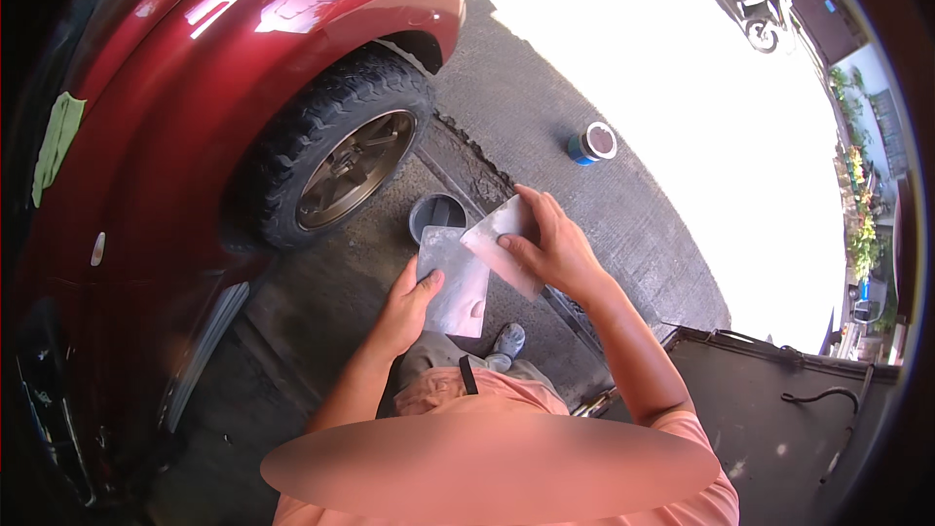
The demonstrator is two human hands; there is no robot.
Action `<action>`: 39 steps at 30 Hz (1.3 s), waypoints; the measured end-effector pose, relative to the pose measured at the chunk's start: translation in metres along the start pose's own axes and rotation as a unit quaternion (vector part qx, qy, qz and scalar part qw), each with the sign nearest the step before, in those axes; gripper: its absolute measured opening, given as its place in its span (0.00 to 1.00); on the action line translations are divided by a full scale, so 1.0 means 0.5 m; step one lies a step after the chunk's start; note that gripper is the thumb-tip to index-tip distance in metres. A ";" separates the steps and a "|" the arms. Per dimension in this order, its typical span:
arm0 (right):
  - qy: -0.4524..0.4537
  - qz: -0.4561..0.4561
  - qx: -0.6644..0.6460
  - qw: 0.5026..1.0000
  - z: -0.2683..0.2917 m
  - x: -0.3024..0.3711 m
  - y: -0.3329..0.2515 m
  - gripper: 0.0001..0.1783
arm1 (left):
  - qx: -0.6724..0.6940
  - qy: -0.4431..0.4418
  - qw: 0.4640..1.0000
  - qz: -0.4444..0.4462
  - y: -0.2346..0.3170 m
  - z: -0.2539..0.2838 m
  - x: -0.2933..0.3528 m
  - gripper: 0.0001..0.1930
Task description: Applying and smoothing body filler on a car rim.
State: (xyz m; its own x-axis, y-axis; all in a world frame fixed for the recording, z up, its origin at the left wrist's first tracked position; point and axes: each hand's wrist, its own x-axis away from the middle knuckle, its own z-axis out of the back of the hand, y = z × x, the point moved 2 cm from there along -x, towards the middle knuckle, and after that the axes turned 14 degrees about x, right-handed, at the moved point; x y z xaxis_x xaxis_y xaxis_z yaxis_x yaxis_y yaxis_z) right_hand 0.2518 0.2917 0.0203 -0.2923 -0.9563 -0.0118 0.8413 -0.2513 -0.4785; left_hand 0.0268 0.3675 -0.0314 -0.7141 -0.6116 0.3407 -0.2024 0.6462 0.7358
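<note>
My left hand (407, 304) is closed on the left edge of a thin, stiff-looking rectangular grey sheet (456, 282), the thumb lying on its face. A second pale grey sheet (490, 234) is pinched in my right hand (557, 245), with the thumb on top and the fingers over its far edge. The sheets meet or overlap at the upper right corner of the left one; I cannot tell if they touch. Both have a pinkish sheen, and their material is unclear. Just beyond them a round dark bucket (417, 218) stands on the ground with a dark block-like thing inside.
A red car (185, 136) fills the left side, its front tyre (282, 175) close to the bucket. A green cloth (58, 148) lies on the car. A blue can (580, 150) stands on the concrete farther off. At the lower right is a dark panel (740, 380) with a hooked rod.
</note>
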 end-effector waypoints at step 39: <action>0.063 -0.266 -0.546 0.792 0.066 0.522 0.399 0.07 | -0.201 0.198 0.954 -0.103 -0.328 -0.139 0.246 0.18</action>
State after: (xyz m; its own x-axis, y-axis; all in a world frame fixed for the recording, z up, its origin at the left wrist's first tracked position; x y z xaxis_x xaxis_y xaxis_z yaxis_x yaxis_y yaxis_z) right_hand 0.3584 -0.0131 -0.0492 -0.5743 -0.7188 0.3918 -0.2900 -0.2689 -0.9185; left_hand 0.0186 0.1548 -0.0694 -0.3613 -0.8824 0.3015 0.0198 0.3160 0.9486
